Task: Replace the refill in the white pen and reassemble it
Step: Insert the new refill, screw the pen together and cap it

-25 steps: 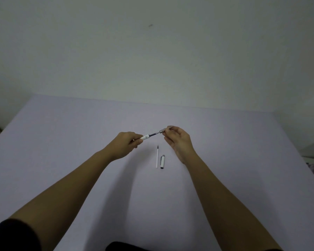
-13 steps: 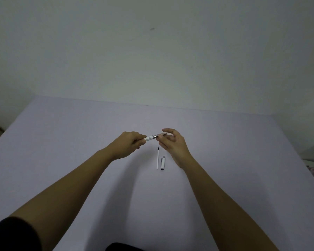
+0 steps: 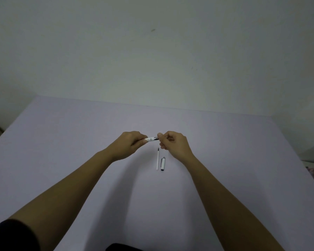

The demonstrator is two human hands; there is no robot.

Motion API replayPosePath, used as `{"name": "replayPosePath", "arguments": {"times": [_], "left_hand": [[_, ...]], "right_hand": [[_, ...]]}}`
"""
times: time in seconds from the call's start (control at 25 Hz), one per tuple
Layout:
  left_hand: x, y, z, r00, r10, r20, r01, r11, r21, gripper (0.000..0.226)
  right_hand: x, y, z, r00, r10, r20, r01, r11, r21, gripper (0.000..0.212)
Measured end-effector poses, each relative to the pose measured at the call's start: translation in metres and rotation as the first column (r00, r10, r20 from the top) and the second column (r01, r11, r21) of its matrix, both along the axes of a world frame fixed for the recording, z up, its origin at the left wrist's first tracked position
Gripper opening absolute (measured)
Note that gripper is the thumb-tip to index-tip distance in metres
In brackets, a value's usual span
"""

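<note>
Pen barrel (image 3: 150, 139) runs L-R over tabletop (image 3: 62, 142) mid, my left hand (image 3: 130, 144) pinching it, right hand (image 3: 173, 144) nipping the tip end; spare refill (image 3: 157, 159) + cap (image 3: 163, 163) lie just nearside, closer to right.

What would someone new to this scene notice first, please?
Two hands meet mid-table: the left hand and right hand both grip the white pen between them. Just nearer the person, a thin refill and the cap lie side by side on the lilac table.
</note>
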State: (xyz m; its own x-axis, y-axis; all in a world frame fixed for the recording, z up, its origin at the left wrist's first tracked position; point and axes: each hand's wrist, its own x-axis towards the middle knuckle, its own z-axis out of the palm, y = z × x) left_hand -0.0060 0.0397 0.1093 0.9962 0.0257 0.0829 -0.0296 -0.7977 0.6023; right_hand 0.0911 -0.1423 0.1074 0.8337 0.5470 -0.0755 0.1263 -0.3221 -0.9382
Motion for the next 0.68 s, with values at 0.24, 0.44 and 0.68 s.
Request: {"name": "replayPosePath", "arguments": {"times": [0.24, 0.44, 0.68], "left_hand": [[0.003, -0.002, 0.004, 0.999, 0.036, 0.010, -0.035, 0.998, -0.050, 0.028], [0.002, 0.005, 0.005, 0.999, 0.034, -0.009, -0.035, 0.999, -0.023, 0.034], [0.000, 0.001, 0.005, 1.000, 0.023, 0.004, -0.023, 0.999, -0.033, 0.029]], "right_hand": [[0.003, 0.004, 0.013, 0.993, -0.059, 0.106, 0.058, 0.998, 0.017, 0.017], [0.007, -0.003, 0.016, 0.990, 0.071, 0.119, -0.068, 0.997, -0.029, 0.007], [0.002, -0.009, 0.019, 0.972, 0.131, 0.196, -0.134, 0.991, 0.002, 0.022]]}}
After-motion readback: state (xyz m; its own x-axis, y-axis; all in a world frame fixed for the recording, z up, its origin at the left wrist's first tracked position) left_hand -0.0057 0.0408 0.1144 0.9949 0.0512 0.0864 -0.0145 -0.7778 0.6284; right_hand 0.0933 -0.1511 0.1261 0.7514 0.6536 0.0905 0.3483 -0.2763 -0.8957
